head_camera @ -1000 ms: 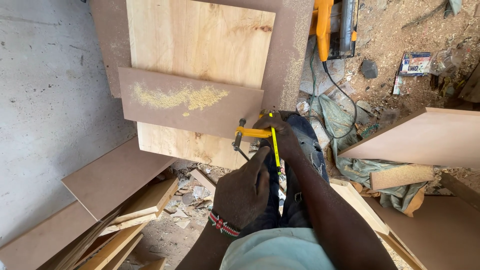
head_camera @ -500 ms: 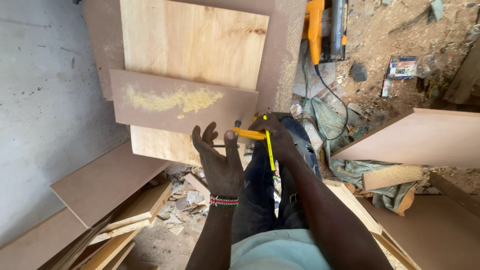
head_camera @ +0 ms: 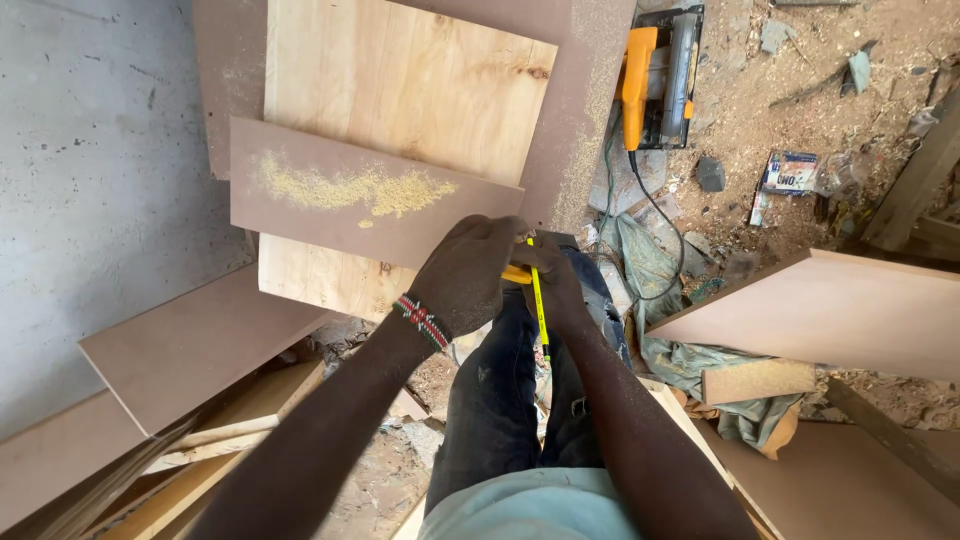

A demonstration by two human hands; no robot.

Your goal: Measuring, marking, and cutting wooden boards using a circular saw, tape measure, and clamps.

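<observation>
The left hand (head_camera: 465, 275) curls closed over a yellow tape measure (head_camera: 517, 273); the right hand (head_camera: 556, 280) grips its blade just beside it.

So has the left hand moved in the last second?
Yes. The left hand swung out open, then came back over the tape measure, beside the dusty board.

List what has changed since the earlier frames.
The left hand, spread open and apart half a second ago, has moved right and closed over the yellow tape measure beside the right hand. The right hand kept its hold; the boards and saw stayed put.
</observation>
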